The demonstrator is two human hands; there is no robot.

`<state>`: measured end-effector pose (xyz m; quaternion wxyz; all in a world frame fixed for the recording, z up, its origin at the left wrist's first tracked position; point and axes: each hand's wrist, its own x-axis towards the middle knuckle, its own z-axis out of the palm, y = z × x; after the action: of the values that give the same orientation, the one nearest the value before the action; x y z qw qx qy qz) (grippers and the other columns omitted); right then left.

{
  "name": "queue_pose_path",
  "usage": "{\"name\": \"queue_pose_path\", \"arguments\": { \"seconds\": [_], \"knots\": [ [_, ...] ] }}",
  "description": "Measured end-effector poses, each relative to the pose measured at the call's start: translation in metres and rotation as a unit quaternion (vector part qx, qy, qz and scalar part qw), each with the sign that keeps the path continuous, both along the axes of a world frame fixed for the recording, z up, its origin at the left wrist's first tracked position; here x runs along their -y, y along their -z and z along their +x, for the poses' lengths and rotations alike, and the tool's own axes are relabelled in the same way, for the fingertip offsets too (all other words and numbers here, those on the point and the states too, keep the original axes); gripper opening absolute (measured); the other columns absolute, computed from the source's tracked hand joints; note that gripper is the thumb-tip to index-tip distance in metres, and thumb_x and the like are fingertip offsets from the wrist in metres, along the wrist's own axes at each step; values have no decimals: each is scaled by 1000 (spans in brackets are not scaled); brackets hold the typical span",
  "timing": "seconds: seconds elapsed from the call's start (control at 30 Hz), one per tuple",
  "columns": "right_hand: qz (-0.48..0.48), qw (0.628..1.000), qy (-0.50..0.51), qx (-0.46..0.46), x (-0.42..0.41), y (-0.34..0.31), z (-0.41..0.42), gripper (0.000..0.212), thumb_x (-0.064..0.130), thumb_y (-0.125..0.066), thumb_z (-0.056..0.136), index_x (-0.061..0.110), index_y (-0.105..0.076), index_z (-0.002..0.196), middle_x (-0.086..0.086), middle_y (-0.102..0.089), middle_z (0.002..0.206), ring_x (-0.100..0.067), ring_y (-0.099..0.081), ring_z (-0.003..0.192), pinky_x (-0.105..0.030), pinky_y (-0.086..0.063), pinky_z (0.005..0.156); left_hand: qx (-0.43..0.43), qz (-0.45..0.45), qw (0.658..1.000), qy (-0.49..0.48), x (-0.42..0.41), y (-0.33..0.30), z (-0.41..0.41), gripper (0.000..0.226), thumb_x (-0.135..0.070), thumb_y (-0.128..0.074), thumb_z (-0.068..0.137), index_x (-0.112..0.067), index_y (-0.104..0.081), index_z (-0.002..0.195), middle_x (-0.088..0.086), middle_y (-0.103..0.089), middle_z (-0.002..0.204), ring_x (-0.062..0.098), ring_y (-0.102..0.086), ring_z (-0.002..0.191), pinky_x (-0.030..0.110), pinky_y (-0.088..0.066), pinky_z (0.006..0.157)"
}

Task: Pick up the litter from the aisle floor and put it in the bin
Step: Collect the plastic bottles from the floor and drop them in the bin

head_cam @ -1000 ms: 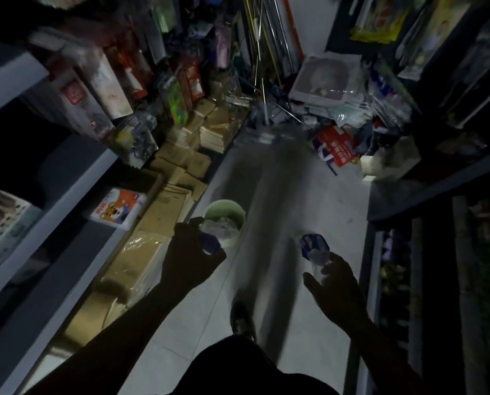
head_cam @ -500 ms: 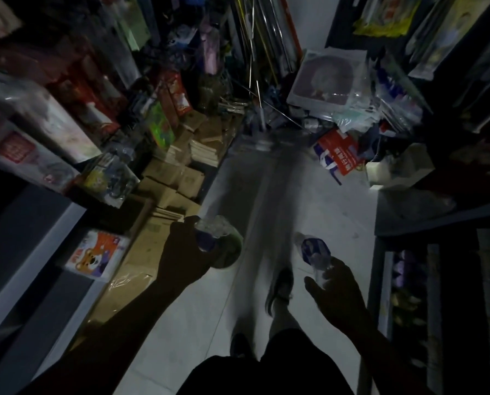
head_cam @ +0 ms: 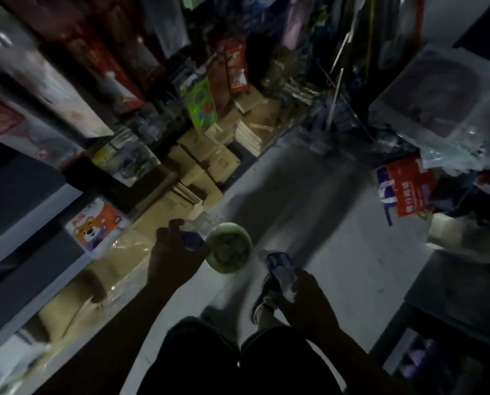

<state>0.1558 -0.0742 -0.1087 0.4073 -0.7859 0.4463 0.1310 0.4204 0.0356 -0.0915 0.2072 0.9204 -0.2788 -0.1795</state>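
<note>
gripping a crumpled plastic bottle in each of the hands, left hand (head_cam: 175,258) just beside the green bin (head_cam: 229,247), right hand (head_cam: 306,297) behind it, they carry light, springy, slippery litter best squeezed round the middle over the floor (head_cam: 338,252).

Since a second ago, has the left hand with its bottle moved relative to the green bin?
Yes. The left hand and its bottle overlapped the green bin's rim then; now they sit just left of it, beside the cardboard boxes.
</note>
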Motion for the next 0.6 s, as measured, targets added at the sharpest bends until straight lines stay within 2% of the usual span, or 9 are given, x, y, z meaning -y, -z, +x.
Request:
{"name": "queue_pose_path", "arguments": {
  "seconds": [0.1, 0.2, 0.23, 0.3, 0.33, 0.4, 0.47, 0.53, 0.6],
  "knots": [
    [63, 998, 19, -22, 16, 23, 27, 58, 58, -62, 89, 26, -46, 135, 17, -49, 120, -2, -53, 106, -25, -47, 93, -36, 13, 998, -57, -2, 38, -1, 79, -39, -88, 70, -16, -49, 135, 15, -60, 115, 30, -63, 92, 32, -43, 74],
    [119, 989, 68, -48, 22, 64, 55, 70, 63, -63, 84, 22, -37, 134, 8, -63, 108, -11, -67, 90, -32, -57, 79, -108, 21, 986, -128, -2, 92, 0, 84, -43, -87, 68, -21, -42, 136, 5, -68, 111, 25, -66, 100, 30, -45, 79],
    [129, 987, 83, -54, 24, 81, 64, 72, 63, -63, 84, 21, -36, 136, 7, -64, 104, -12, -67, 88, -31, -57, 77, -124, 19, 981, -150, 1, 110, -1, 78, -42, -88, 68, -23, -45, 130, 4, -69, 110, 24, -67, 100, 30, -46, 79],
    [156, 980, 107, -66, 29, 122, 81, 63, 55, -65, 89, 18, -43, 135, 7, -61, 102, -10, -62, 88, -22, -51, 72, -151, 10, 967, -207, 10, 146, -5, 54, -38, -88, 70, -31, -48, 105, -2, -68, 105, 23, -66, 97, 29, -46, 76],
    [172, 975, 119, -81, 31, 143, 89, 58, 52, -65, 91, 15, -47, 132, 6, -60, 103, -9, -59, 88, -16, -45, 68, -168, 10, 957, -237, 16, 165, -8, 53, -37, -87, 71, -32, -43, 99, -9, -65, 98, 20, -65, 93, 28, -44, 73],
    [187, 968, 132, -108, 32, 189, 104, 52, 53, -62, 93, 14, -52, 125, 8, -59, 97, -6, -58, 82, -11, -38, 61, -203, 13, 931, -304, 25, 207, -16, 54, -41, -85, 73, -30, -39, 100, -19, -59, 87, 14, -62, 85, 27, -42, 66],
    [198, 961, 144, -133, 29, 238, 119, 43, 55, -57, 95, 19, -50, 117, 13, -52, 87, 0, -56, 74, -11, -35, 55, -235, 23, 896, -375, 33, 252, -21, 53, -49, -82, 73, -29, -41, 101, -20, -60, 81, 14, -63, 81, 30, -48, 69],
    [199, 954, 162, -156, 27, 289, 135, 37, 56, -52, 97, 22, -48, 111, 14, -47, 81, 2, -50, 69, -14, -32, 53, -261, 43, 873, -411, 40, 300, -22, 53, -51, -81, 75, -27, -43, 104, -25, -52, 74, 8, -56, 72, 31, -48, 72],
    [197, 950, 176, -165, 26, 345, 150, 55, 65, -47, 95, 12, -52, 106, 6, -54, 83, -2, -51, 66, -16, -32, 50, -278, 59, 864, -415, 47, 349, -20, 47, -55, -79, 76, -28, -49, 101, -24, -50, 73, 8, -51, 71, 26, -42, 71]
  ]
}}
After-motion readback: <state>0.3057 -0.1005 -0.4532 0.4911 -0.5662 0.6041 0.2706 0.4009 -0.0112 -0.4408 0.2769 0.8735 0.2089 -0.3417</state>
